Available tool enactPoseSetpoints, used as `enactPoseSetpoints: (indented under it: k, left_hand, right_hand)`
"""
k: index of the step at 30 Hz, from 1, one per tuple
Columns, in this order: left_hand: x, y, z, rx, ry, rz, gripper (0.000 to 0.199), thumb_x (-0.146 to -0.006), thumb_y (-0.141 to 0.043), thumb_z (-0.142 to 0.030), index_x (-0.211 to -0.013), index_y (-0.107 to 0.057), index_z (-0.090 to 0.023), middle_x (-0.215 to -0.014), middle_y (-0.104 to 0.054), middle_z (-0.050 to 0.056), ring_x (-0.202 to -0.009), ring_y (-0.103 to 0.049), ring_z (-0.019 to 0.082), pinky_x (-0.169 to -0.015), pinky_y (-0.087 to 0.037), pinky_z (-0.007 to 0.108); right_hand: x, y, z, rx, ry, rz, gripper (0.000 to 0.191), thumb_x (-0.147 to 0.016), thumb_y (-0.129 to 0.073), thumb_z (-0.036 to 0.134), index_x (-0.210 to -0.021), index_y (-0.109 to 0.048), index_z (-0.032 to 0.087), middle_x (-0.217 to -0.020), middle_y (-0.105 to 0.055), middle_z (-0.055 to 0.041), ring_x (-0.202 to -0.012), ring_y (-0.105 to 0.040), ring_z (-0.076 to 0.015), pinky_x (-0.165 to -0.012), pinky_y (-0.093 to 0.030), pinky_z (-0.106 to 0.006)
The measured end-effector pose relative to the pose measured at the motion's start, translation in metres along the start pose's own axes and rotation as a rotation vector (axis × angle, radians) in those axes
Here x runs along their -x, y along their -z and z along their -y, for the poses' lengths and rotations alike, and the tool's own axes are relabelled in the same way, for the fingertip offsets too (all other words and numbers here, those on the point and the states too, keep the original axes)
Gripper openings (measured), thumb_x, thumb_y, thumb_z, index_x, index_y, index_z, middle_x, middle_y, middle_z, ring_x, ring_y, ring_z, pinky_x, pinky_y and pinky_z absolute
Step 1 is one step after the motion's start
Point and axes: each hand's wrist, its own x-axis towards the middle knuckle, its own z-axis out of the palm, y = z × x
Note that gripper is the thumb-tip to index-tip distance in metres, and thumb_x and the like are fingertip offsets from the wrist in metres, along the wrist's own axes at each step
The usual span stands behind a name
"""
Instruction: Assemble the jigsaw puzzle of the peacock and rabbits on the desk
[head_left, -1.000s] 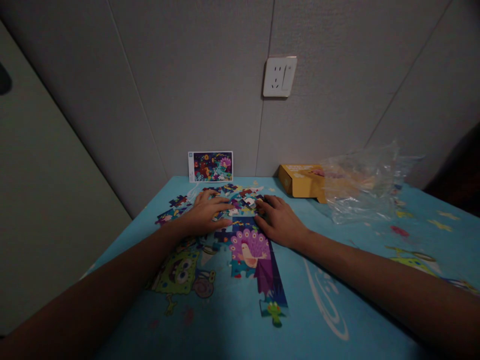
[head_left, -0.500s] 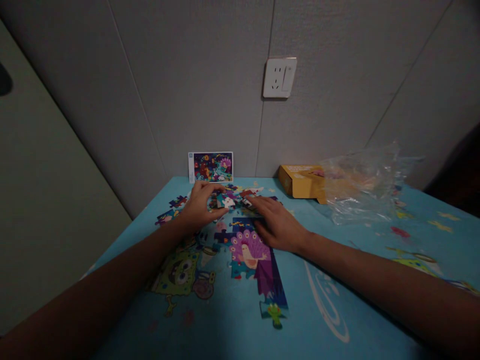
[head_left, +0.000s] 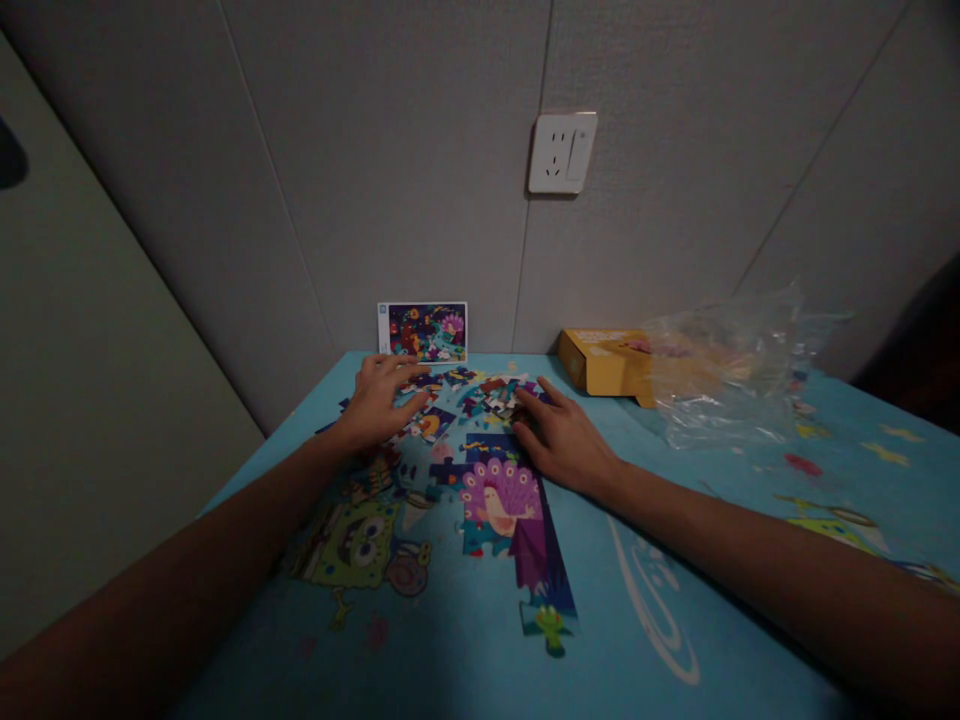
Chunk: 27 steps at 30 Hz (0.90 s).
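My left hand (head_left: pixel 381 400) is over loose jigsaw pieces (head_left: pixel 429 424) at the far left of the table, thumb and fingers apart, with no piece visible between them. My right hand (head_left: pixel 562 440) lies at the right side of a small heap of jigsaw pieces (head_left: pixel 491 398), its fingers spread and the tips touching the heap. Nearer me is a joined section of puzzle (head_left: pixel 499 500) showing a pink and purple peacock. A strip runs down from it to a green frog piece (head_left: pixel 549 625).
A picture card (head_left: pixel 427 333) of the puzzle leans on the wall behind the pieces. At the back right lie a yellow box (head_left: pixel 607 365) and a crumpled clear plastic bag (head_left: pixel 720 390). A wall socket (head_left: pixel 562 153) is above. The blue tablecloth (head_left: pixel 480 660) has printed cartoons.
My left hand has let go of the piece with a white figure and moved left, its fingers opening. My right hand has shifted slightly, its fingers spreading more over the heap.
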Motion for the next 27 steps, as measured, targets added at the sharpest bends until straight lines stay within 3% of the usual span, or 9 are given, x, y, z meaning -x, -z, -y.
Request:
enactPoseSetpoints:
  k: [5, 9, 14, 27]
  left_hand:
    - [0.003, -0.008, -0.024, 0.0, -0.206, 0.214, 0.04, -0.092, -0.055, -0.04, -0.129, -0.063, -0.029, -0.143, -0.055, 0.003, -0.132, -0.032, 0.035, -0.11, -0.025, 0.057]
    - [0.002, -0.019, -0.038, 0.032, -0.216, 0.325, 0.037, -0.092, -0.056, -0.038, -0.125, -0.066, -0.026, -0.14, -0.059, 0.004, -0.131, -0.034, 0.039, -0.108, -0.024, 0.062]
    - [-0.002, -0.025, -0.034, 0.084, -0.183, 0.324, 0.028, -0.09, -0.059, -0.036, -0.111, -0.07, -0.022, -0.135, -0.062, 0.006, -0.127, -0.038, 0.037, -0.106, -0.028, 0.059]
    - [-0.005, -0.023, -0.037, 0.045, -0.107, 0.312, 0.018, -0.087, -0.066, -0.036, -0.092, -0.067, -0.018, -0.124, -0.064, 0.009, -0.123, -0.041, 0.035, -0.104, -0.033, 0.054]
  right_hand:
    - [-0.002, -0.007, -0.002, 0.098, -0.043, 0.008, 0.052, -0.1, -0.038, 0.043, -0.137, -0.053, 0.01, -0.124, -0.066, -0.0167, -0.131, -0.048, -0.0326, -0.114, -0.029, -0.053]
    - [-0.001, -0.011, -0.003, 0.148, -0.111, -0.05, 0.047, -0.1, -0.039, 0.045, -0.135, -0.059, 0.019, -0.144, -0.048, -0.0193, -0.14, -0.036, -0.0369, -0.11, -0.032, -0.057]
    - [0.0, -0.011, -0.003, 0.118, -0.113, -0.103, 0.043, -0.099, -0.043, 0.043, -0.127, -0.065, 0.019, -0.153, -0.035, -0.0193, -0.142, -0.031, -0.0395, -0.112, -0.033, -0.055]
    - [0.001, -0.012, -0.004, 0.05, -0.011, -0.204, 0.036, -0.094, -0.051, 0.037, -0.111, -0.07, 0.012, -0.14, -0.043, -0.0245, -0.131, -0.042, -0.0392, -0.108, -0.039, -0.055]
